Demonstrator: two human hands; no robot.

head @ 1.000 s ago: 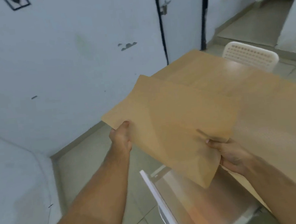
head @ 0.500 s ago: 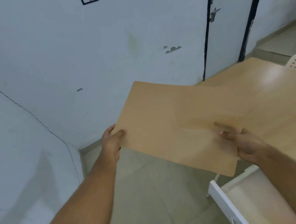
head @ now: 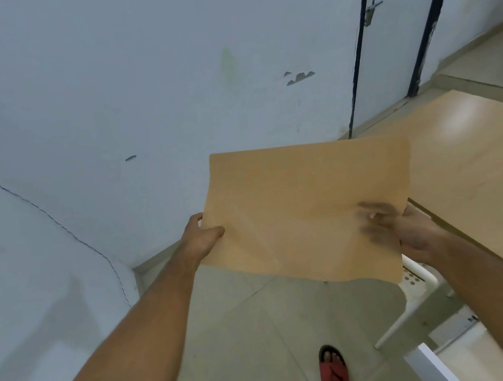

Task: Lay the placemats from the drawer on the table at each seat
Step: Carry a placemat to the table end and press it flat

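A tan rectangular placemat hangs in the air in front of me, held level over the floor just left of the wooden table. My left hand pinches its left edge, thumb on top. My right hand grips the right edge, its fingers blurred on the mat's surface. The mat's right side overlaps the table's near-left edge in view; I cannot tell whether they touch. No drawer of placemats is plainly in view.
A white plastic chair stands under the table's edge at right. A white panel juts in at bottom right. A foot in a red sandal is on the tiled floor. White wall and a door lie ahead.
The view has swung left and down, away from the table. The placemat stayed in both hands and turned squarer to me; the chair and my foot came into sight.
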